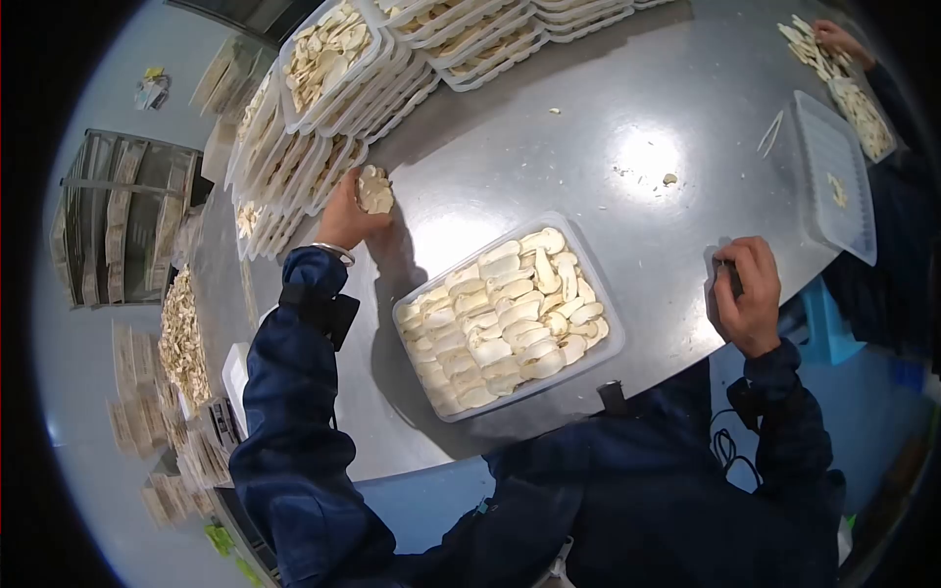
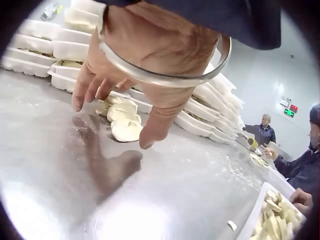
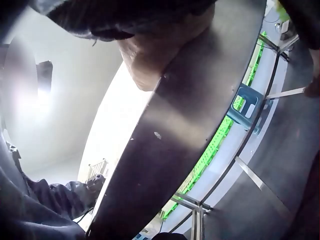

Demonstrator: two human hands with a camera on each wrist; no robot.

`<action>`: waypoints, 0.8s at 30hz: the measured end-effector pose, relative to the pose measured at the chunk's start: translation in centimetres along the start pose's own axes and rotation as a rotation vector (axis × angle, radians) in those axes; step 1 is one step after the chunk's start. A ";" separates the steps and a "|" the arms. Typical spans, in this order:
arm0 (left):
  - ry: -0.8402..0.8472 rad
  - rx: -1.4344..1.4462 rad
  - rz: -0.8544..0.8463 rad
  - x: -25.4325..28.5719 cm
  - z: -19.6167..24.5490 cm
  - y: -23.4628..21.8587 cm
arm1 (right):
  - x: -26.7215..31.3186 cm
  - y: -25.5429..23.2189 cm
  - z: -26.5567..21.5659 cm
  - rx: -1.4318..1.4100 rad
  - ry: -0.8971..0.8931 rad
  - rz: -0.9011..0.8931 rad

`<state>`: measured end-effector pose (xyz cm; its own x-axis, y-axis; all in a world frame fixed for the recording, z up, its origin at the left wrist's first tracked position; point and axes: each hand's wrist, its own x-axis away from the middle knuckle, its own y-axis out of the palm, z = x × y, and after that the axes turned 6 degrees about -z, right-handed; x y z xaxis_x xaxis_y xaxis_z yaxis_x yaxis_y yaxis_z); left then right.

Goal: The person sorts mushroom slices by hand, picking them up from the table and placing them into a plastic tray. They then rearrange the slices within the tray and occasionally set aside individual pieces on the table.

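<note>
A clump of pale mushroom slices (image 1: 374, 191) sits between the thumb and fingers of my left hand (image 1: 349, 218), beside the stacked trays at the table's left. In the left wrist view the slices (image 2: 124, 119) overlap one another, and the thumb of that left hand (image 2: 145, 65) reaches their edge. My right hand (image 1: 753, 294) rests by the table's near right edge with loosely curled fingers. Between the hands is a plastic tray (image 1: 616, 345) of mushroom slices in neat overlapping rows. The right wrist view shows the right hand (image 3: 150, 60) partly, its fingers hidden.
Stacked trays (image 1: 338, 98) of mushroom slices line the far left. Another person's hand (image 1: 843, 41) is among slices at the far right, near an upturned-looking clear tray (image 1: 833, 176). Small scraps (image 1: 670, 179) dot the metal table (image 1: 549, 157). A blue stool (image 1: 829, 323) stands below the right edge.
</note>
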<state>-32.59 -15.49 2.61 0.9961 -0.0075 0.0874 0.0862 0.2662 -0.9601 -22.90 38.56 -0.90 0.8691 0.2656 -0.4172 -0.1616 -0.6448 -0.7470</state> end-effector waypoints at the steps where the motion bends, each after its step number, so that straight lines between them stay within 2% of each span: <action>1: 0.010 -0.002 0.000 -0.4 -0.2 0.1 | 0.0 0.0 0.0 -0.005 0.000 0.001; 5: 0.045 -0.020 -0.005 -1.2 1.3 0.2 | 0.0 -0.1 0.0 -0.023 0.012 -0.002; 10: 0.080 0.005 -0.110 -2.8 6.5 0.5 | 0.1 -0.1 0.1 -0.036 0.016 -0.002; 14: 0.061 0.344 -0.354 -5.1 11.2 0.3 | 0.2 -0.1 0.3 -0.009 0.014 -0.003; 17: 0.182 0.639 -0.488 -4.4 16.9 -1.8 | 0.2 -0.1 0.2 -0.005 0.018 0.001; 20: 0.371 0.842 -0.361 -2.2 20.7 -3.7 | 0.2 -0.1 0.2 0.004 0.003 0.007; 24: 0.327 0.707 -0.304 0.6 19.7 -6.8 | 0.2 -0.2 0.2 0.007 -0.007 0.009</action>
<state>-32.85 1.65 14.43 0.8950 -0.4270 0.1291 0.4299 0.7485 -0.5049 -22.84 38.87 -0.98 0.8643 0.2649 -0.4276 -0.1728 -0.6421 -0.7469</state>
